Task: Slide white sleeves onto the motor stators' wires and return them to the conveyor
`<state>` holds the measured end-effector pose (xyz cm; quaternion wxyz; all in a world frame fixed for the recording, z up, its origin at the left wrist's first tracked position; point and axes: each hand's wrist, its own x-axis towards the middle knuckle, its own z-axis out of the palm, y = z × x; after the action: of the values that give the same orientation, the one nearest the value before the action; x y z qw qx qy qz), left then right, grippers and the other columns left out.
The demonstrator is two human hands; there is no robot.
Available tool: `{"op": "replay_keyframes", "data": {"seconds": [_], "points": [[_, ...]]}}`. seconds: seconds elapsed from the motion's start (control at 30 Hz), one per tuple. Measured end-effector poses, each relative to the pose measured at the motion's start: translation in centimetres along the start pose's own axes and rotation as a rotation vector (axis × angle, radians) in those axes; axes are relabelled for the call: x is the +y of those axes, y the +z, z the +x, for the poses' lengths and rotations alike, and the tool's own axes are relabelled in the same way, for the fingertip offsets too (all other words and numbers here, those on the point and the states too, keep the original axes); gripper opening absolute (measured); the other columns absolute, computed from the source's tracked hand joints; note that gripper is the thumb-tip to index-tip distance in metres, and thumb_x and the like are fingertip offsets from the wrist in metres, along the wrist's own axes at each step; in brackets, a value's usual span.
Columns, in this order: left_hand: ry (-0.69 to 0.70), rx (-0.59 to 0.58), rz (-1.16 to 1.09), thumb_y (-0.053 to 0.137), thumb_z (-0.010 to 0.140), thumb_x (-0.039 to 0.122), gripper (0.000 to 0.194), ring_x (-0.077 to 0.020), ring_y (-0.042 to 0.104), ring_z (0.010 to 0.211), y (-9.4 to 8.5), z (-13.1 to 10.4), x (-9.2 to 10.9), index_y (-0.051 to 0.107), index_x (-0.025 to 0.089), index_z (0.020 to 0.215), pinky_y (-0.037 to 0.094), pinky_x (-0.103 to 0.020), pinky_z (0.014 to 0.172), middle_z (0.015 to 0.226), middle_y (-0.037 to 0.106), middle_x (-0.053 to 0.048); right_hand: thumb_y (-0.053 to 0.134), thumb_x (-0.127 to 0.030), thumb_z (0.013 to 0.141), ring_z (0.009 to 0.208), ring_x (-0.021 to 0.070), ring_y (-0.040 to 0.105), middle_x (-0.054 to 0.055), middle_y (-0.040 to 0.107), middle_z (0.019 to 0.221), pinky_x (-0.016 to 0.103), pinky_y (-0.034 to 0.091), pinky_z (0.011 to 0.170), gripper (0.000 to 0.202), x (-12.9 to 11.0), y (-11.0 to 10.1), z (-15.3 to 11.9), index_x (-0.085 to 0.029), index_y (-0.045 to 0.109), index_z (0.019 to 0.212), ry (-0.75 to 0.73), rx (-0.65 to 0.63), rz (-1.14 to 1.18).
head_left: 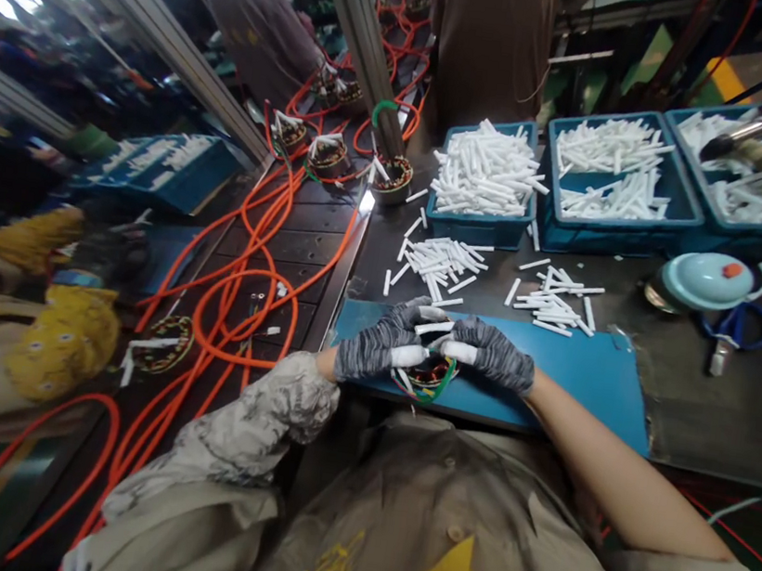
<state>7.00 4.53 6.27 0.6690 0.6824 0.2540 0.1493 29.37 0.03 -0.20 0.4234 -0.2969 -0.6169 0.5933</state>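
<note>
My left hand (384, 344), in a grey glove with white-covered fingertips, is closed on the left side of a round wound coil (431, 373). From the right, my right hand (491, 354), gloved the same way, closes on the coil's upper rim and wires. Green, white and red wires loop out at the coil's front edge. A white tube (434, 327) lies at the top of the coil between the hands. Under them is a blue mat (583, 378). Two loose piles of white tubes, a left one (444, 264) and a right one (554, 301), lie just behind the mat.
Blue bins of white tubes (487, 173) stand at the back. A light-blue-lidded jar (704, 281) and blue-handled scissors (733, 330) are on the right. Orange hoses (248, 305) and more coils (328, 155) lie left. A co-worker's yellow sleeve (65, 342) is at far left.
</note>
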Motion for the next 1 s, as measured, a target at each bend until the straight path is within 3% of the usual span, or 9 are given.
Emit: {"op": "replay_keyframes", "data": {"seconds": [0.17, 0.3, 0.47, 0.6, 0.7, 0.77, 0.83, 0.93, 1.0], "points": [[-0.078, -0.022, 0.050, 0.067, 0.088, 0.042, 0.075, -0.0302, 0.053, 0.138, 0.0, 0.0, -0.4, 0.036, 0.026, 0.154, 0.048, -0.049, 0.112, 0.155, 0.048, -0.013, 0.068, -0.051, 0.088, 0.081, 0.0190, 0.071, 0.004, 0.078, 0.090, 0.034, 0.059, 0.080, 0.035, -0.5, 0.2, 0.3, -0.018, 0.078, 0.091, 0.063, 0.009, -0.052], [0.000, -0.036, 0.612, 0.061, 0.092, 0.036, 0.050, -0.0297, 0.050, 0.140, -0.3, 0.7, -0.3, 0.058, 0.025, 0.141, 0.043, -0.048, 0.116, 0.152, 0.052, -0.011, 0.069, -0.054, 0.086, 0.080, 0.0196, 0.069, 0.003, 0.077, 0.084, 0.035, 0.058, 0.081, 0.033, -0.7, 0.7, -0.1, -0.021, 0.077, 0.084, 0.067, 0.054, -0.211], [-0.014, -0.100, 1.112, 0.064, 0.091, 0.042, 0.041, -0.0371, 0.035, 0.148, 0.6, 3.5, -0.4, 0.069, 0.022, 0.126, 0.024, -0.062, 0.122, 0.155, 0.048, -0.013, 0.065, -0.050, 0.089, 0.090, 0.0208, 0.070, 0.004, 0.076, 0.098, 0.037, 0.059, 0.083, 0.032, -0.2, -0.1, -2.2, -0.023, 0.071, 0.105, 0.035, 0.338, -0.333], [0.038, -0.093, 0.911, 0.061, 0.092, 0.036, 0.026, -0.0274, 0.055, 0.131, 1.4, 6.1, -1.4, 0.075, 0.015, 0.095, 0.041, -0.044, 0.117, 0.145, 0.057, -0.013, 0.059, -0.044, 0.093, 0.096, 0.0247, 0.069, 0.007, 0.075, 0.101, 0.046, 0.055, 0.093, 0.028, 0.3, -4.6, -2.7, -0.022, 0.072, 0.105, 0.059, 0.516, -0.640], [-0.011, 0.174, 0.652, 0.056, 0.096, 0.032, 0.025, -0.0207, 0.066, 0.113, 1.3, 6.8, -1.8, 0.071, 0.014, 0.106, 0.052, -0.038, 0.105, 0.128, 0.067, -0.012, 0.065, -0.038, 0.088, 0.107, 0.0324, 0.064, 0.012, 0.073, 0.108, 0.054, 0.047, 0.101, 0.022, 0.6, -8.7, -1.6, -0.022, 0.076, 0.097, 0.146, 0.524, -0.971], [-0.030, 0.331, 0.625, 0.056, 0.097, 0.036, 0.033, -0.0226, 0.066, 0.116, 1.1, 6.0, -1.5, 0.065, 0.015, 0.121, 0.051, -0.042, 0.107, 0.128, 0.066, -0.013, 0.067, -0.034, 0.086, 0.107, 0.0330, 0.064, 0.012, 0.074, 0.107, 0.052, 0.049, 0.099, 0.015, 0.8, -10.7, -0.7, -0.024, 0.077, 0.091, 0.206, 0.428, -1.159], [0.003, 0.380, 0.718, 0.068, 0.088, 0.049, 0.060, -0.0297, 0.055, 0.133, 0.9, 4.1, -0.7, 0.057, 0.014, 0.136, 0.043, -0.048, 0.116, 0.145, 0.055, -0.017, 0.069, -0.027, 0.083, 0.109, 0.0327, 0.064, 0.011, 0.076, 0.108, 0.050, 0.049, 0.099, 0.009, 1.1, -11.8, -0.1, -0.025, 0.077, 0.087, 0.224, 0.354, -1.211], [0.028, 0.247, 0.907, 0.086, 0.063, 0.062, 0.115, -0.0388, 0.034, 0.149, 0.5, 0.3, 0.1, 0.036, 0.014, 0.155, 0.033, -0.053, 0.122, 0.161, 0.034, -0.021, 0.070, -0.019, 0.079, 0.114, 0.0332, 0.063, 0.010, 0.075, 0.117, 0.050, 0.048, 0.102, 0.011, 1.3, -12.1, 0.0, -0.024, 0.076, 0.087, 0.204, 0.297, -1.250], [0.009, 0.133, 1.029, 0.088, 0.062, 0.055, 0.120, -0.0396, 0.032, 0.150, 0.1, -2.0, -0.4, 0.029, 0.014, 0.159, 0.032, -0.053, 0.122, 0.163, 0.031, -0.022, 0.067, -0.021, 0.081, 0.113, 0.0323, 0.065, 0.010, 0.073, 0.124, 0.050, 0.050, 0.101, 0.011, 1.1, -11.6, -0.4, -0.024, 0.075, 0.089, 0.144, 0.333, -1.247]]}}
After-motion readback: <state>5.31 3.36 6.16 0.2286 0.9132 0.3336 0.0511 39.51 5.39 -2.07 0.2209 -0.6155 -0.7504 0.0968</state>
